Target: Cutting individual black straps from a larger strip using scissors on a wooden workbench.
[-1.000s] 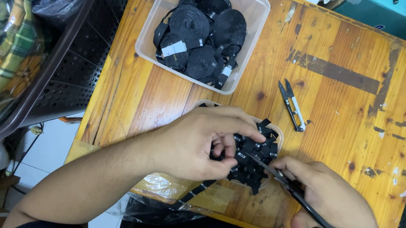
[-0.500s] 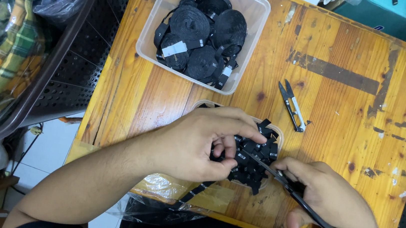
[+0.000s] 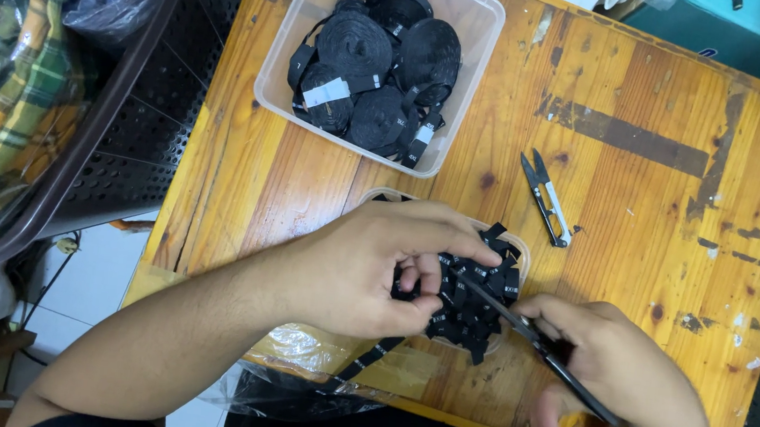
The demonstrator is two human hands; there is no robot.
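Your left hand (image 3: pixel 365 268) pinches a black label strip (image 3: pixel 375 354) over a small clear tub (image 3: pixel 518 247) of cut black labels (image 3: pixel 474 308). Your right hand (image 3: pixel 626 381), at 3 o'clock of it, grips black scissors (image 3: pixel 532 338). Spare snips (image 3: pixel 546 198) lie at 1 o'clock.

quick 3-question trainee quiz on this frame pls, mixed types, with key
1. True or false: the thread snips lie on the wooden table, in neither hand.
2. Which hand holds the black scissors?
A. left hand
B. right hand
3. Fill in: the black ribbon rolls sit in a clear plastic ____.

Key:
1. true
2. B
3. tub
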